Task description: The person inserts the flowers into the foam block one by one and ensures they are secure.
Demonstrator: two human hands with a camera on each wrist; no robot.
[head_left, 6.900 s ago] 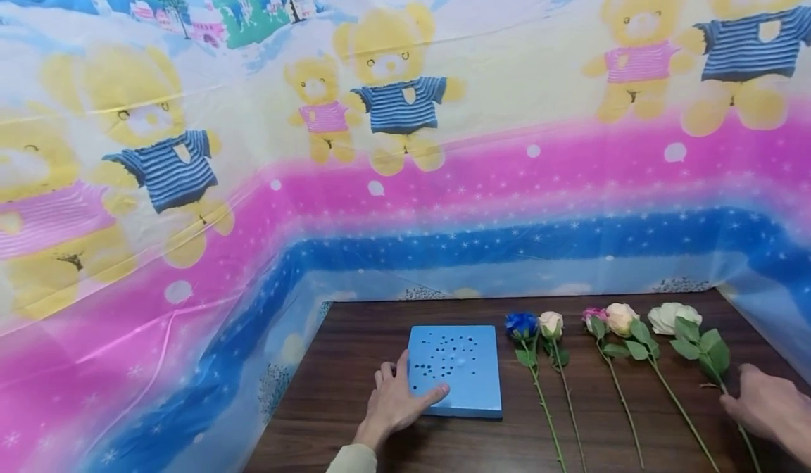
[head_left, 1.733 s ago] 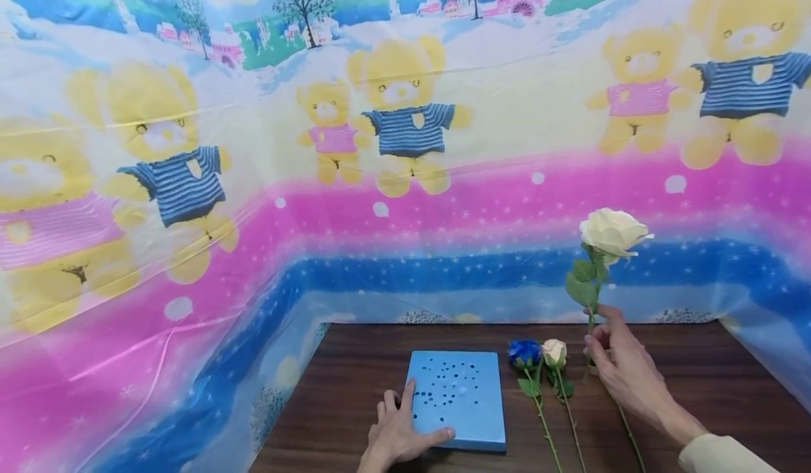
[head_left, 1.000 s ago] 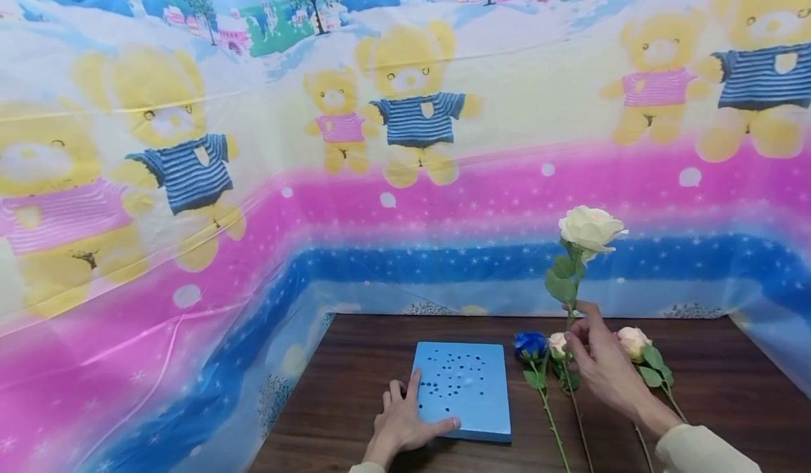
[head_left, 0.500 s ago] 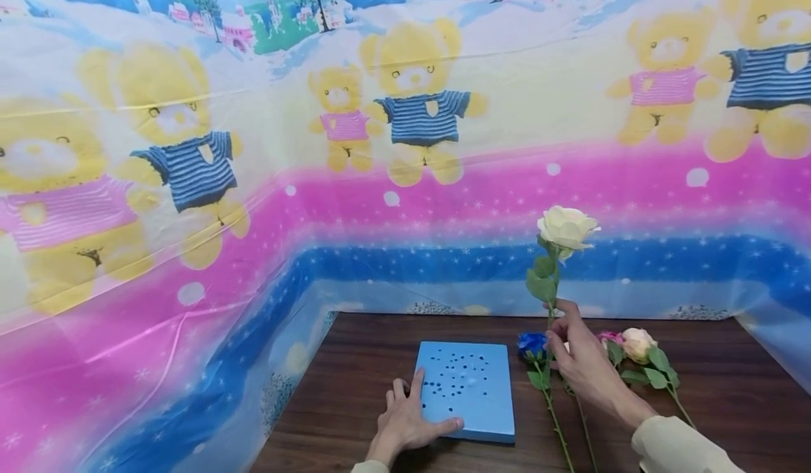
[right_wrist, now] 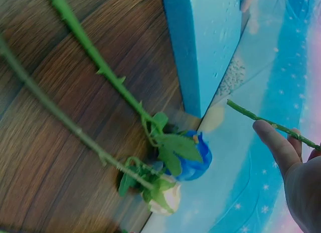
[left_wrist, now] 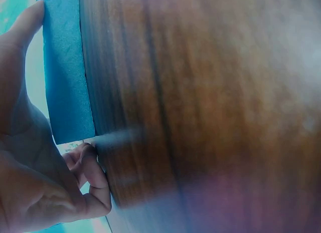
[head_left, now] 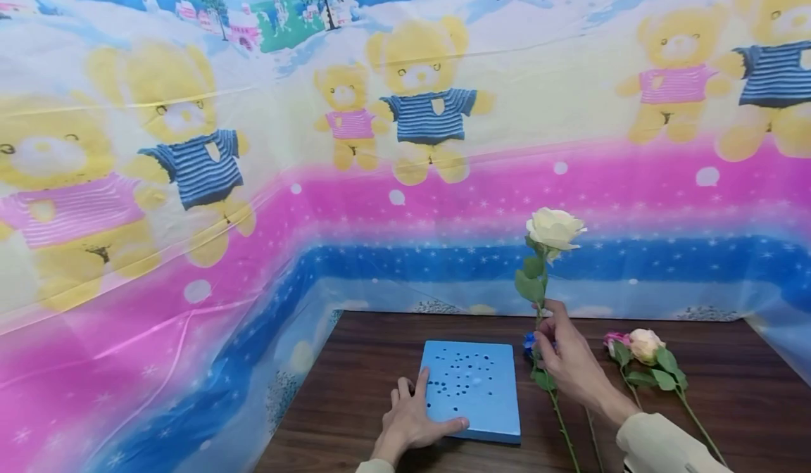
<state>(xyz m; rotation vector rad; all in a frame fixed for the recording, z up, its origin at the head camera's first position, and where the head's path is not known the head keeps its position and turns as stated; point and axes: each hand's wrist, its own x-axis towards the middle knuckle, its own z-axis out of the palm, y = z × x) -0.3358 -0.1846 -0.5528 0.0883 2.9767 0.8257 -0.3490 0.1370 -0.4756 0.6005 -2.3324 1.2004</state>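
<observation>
Two hands work over a dark wood-grain surface [head_left: 728, 395] backed by a bright plastic sheet printed with yellow teddy bears [head_left: 418, 100]. Largest of the loose things is the flat blue foam block pierced with small holes [head_left: 472, 397], lying near the middle; the left hand [head_left: 415, 424] rests on its near left corner with straight fingers spread, thumb laid along the near edge. Just right of the block the right hand [head_left: 567, 360] pinches the green stem of a cream-white artificial rose [head_left: 554, 228], fingers clamped on it, bloom upright and well above the surface. Over the last couple of seconds that rose has drifted leftward, from above the lying flowers to just beside the block's right edge, so I judge it is being brought to the holes. A blue rose [right_wrist: 193, 158] and a small pale rosebud [right_wrist: 165, 200] lie beside the block's far right corner; a pink bud [head_left: 613, 338] and a peach rose [head_left: 645, 343] lie further right.
</observation>
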